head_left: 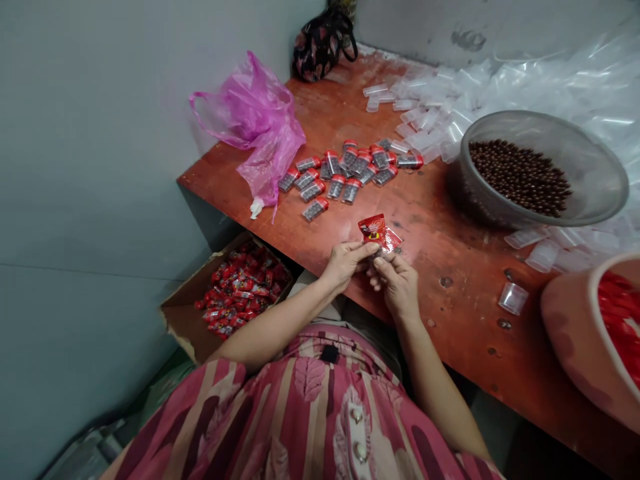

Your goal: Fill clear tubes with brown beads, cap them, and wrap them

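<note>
Pinching a red packet (pixel 373 229) over the near edge of the red-brown table (pixel 465 333), the left hand (pixel 346 265) and right hand (pixel 399 283) have thumbs and fingers closed on its lower end. Just beyond lie many filled, red-capped containers (pixel 351 191) without packets, while the box (pixel 181 313) below on the left is well stocked with similar packets. Judging by the brown balls (pixel 520 177) in the grey bowl (pixel 595 179) and the clear empties (pixel 426 119) heaped about it, I'd say plenty remains undone.
</note>
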